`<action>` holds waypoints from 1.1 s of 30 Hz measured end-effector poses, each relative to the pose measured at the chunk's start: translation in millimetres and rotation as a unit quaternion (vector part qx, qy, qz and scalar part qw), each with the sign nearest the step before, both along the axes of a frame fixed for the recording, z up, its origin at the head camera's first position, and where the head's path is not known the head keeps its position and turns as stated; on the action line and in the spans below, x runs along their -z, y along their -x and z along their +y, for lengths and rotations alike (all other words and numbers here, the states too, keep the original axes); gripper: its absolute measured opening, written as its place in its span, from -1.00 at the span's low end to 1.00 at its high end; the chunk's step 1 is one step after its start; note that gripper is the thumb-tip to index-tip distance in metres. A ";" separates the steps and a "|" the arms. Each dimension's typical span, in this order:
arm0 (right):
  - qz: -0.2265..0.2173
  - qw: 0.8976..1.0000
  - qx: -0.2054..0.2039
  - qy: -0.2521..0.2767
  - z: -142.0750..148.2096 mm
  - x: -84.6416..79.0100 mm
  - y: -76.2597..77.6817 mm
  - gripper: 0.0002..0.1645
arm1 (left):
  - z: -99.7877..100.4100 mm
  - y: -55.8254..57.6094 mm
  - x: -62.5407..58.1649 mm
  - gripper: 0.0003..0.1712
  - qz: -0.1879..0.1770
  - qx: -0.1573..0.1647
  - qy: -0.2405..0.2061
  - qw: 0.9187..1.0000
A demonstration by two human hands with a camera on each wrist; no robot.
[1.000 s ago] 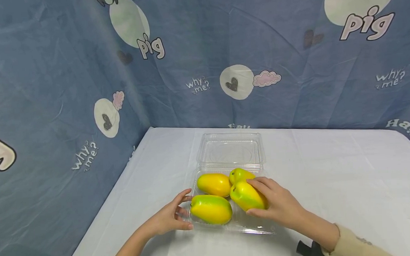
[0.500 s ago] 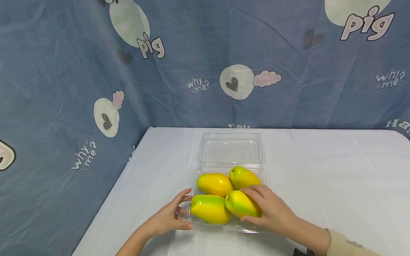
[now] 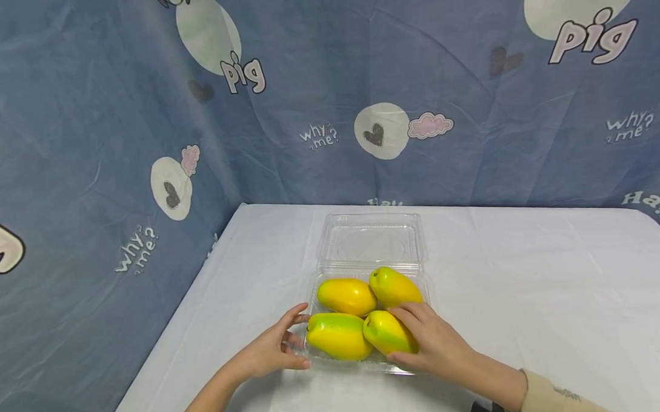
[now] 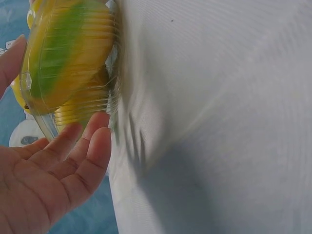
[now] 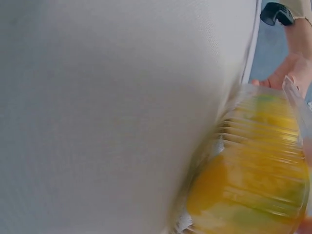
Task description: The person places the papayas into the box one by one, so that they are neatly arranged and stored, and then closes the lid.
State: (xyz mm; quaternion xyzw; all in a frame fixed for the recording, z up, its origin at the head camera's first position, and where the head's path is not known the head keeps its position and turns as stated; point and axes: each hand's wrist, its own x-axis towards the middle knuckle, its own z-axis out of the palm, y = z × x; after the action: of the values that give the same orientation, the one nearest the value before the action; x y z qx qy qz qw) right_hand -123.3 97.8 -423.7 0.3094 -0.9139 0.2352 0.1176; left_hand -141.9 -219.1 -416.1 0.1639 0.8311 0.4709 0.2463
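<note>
A clear plastic clamshell container (image 3: 376,367) has its ribbed base toward me, with several yellow-green mangoes inside. My right hand (image 3: 441,341) grips the front-right mango (image 3: 388,332) from its right side, fingers over the top and thumb at the front edge. Another mango (image 3: 339,338) lies at the front left, close against it. Behind them sit a back-left mango (image 3: 346,296) and a tilted back-right mango (image 3: 394,287). My left hand (image 3: 269,349) is at the container's left side, thumb and fingers spread apart; in the left wrist view its fingertips reach the ribbed wall (image 4: 113,85).
The container's lid (image 3: 370,241) lies folded back behind the base, on the white-covered table (image 3: 529,284). A blue printed cloth (image 3: 304,79) hangs behind and to the left. Black wrist gear (image 3: 487,410) shows by the right sleeve.
My right hand has moved left and toward me, bringing its mango down into the container's front-right part. The back-right mango is now in fuller view. The left hand has stayed put.
</note>
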 end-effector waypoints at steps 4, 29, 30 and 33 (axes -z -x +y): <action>-0.017 1.000 0.001 -0.004 0.2 -2.5 -1.1 -0.22 | 0.4 0.5 -2.8 0.11 -0.001 0.004 0.006 1.000; -0.216 0.963 0.078 0.138 58.8 -31.4 99.2 -0.11 | -11.1 117.5 -30.5 -0.14 0.005 -0.073 0.073 0.995; -0.229 0.960 0.081 0.140 60.1 -28.6 103.5 -0.10 | -10.3 122.7 -29.3 -0.14 0.000 -0.077 0.071 0.994; -0.271 0.946 0.094 0.153 62.2 -21.5 114.6 -0.05 | -7.8 136.1 -24.3 -0.17 -0.017 -0.083 0.061 0.995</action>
State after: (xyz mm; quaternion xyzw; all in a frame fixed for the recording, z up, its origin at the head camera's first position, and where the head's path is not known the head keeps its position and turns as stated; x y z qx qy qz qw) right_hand -237.9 160.0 -402.2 0.1250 -0.8894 0.4346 -0.0669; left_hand -277.9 -226.9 -391.7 0.0705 0.8645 0.4413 0.2301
